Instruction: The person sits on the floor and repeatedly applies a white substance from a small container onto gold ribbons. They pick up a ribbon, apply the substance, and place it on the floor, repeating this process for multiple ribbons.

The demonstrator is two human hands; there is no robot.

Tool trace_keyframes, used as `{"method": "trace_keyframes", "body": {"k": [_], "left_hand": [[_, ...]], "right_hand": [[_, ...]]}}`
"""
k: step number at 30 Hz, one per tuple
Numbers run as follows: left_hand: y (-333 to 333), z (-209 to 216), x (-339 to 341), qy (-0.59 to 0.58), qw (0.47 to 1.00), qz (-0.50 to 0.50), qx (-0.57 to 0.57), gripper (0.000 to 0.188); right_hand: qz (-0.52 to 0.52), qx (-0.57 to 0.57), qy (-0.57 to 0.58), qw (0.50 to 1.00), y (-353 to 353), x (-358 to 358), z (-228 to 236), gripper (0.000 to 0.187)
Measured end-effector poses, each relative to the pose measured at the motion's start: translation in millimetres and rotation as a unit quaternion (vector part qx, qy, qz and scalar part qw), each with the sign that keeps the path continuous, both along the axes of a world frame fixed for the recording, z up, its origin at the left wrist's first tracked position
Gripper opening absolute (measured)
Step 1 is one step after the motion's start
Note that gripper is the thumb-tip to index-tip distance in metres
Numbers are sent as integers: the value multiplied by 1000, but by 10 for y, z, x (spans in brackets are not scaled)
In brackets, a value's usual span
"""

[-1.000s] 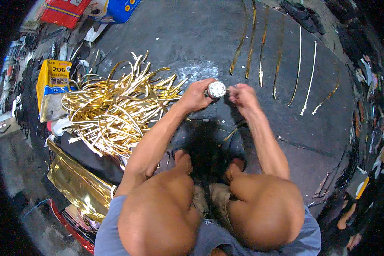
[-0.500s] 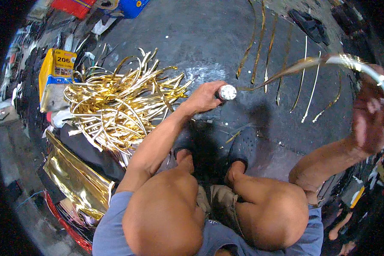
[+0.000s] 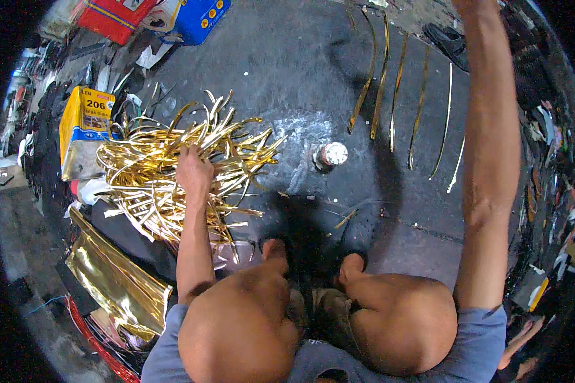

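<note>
gold strips [image 3: 163, 159], yellow-blue tin [image 3: 86, 118] just beside

Wears a blue-grey shirt [image 3: 305, 365] with short sleeves [image 3: 483, 335], marked with a small pale print [image 3: 315, 341] near the centre and cut with a dark neck opening [image 3: 333, 375]. Also wears olive-brown shorts [image 3: 331, 314], creased and partly shadowed. Goes bare at the left hand [image 3: 195, 171], forearms [image 3: 197, 236], knees [image 3: 236, 322] and ankles [image 3: 352, 265]. Ends in dark shoes [image 3: 361, 226], dotted with small holes on the right, too shadowed on the left to make out.
</note>
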State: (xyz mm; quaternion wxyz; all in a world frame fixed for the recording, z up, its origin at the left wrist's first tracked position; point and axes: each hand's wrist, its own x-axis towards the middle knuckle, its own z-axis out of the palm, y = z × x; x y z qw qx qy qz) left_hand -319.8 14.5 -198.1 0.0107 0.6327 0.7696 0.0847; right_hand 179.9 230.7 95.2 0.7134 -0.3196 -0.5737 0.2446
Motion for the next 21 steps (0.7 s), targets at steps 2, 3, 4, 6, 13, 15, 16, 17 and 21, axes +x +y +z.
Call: {"method": "trace_keyframes", "body": {"k": [2, 3, 4, 6, 13, 15, 16, 17, 21], "left_hand": [[-56, 55, -81, -9, 1000, 16, -19, 27], [-94, 65, -127, -3, 1000, 13, -19, 25], [-46, 56, -35, -10, 1000, -3, -16, 23], [-20, 62, -50, -18, 999, 22, -45, 20], [115, 129, -185, -119, 990, 54, -49, 19], [156, 154, -215, -132, 990, 10, -50, 18], [159, 200, -201, -138, 989, -10, -51, 18], [156, 228, -155, -185, 981, -15, -51, 20], [181, 158, 230, -286, 949, -89, -96, 21]], "right_hand": [[-92, -13, -6, 996, -20, -246, -623, 21], [-110, -41, -15, 993, -155, -438, -905, 23], [-218, -77, -144, 962, -205, -286, -1246, 16], [-265, -178, -148, 936, -554, -696, -1898, 27], [-43, -411, -199, 889, -1614, -1118, -3369, 13], [21, -460, -207, 863, -1916, -945, -3386, 10], [27, -443, -252, 860, -2073, -874, -3393, 14], [33, -426, -297, 854, -2231, -802, -3394, 19], [63, -332, -374, 863, -2661, -983, -3187, 62]]}}
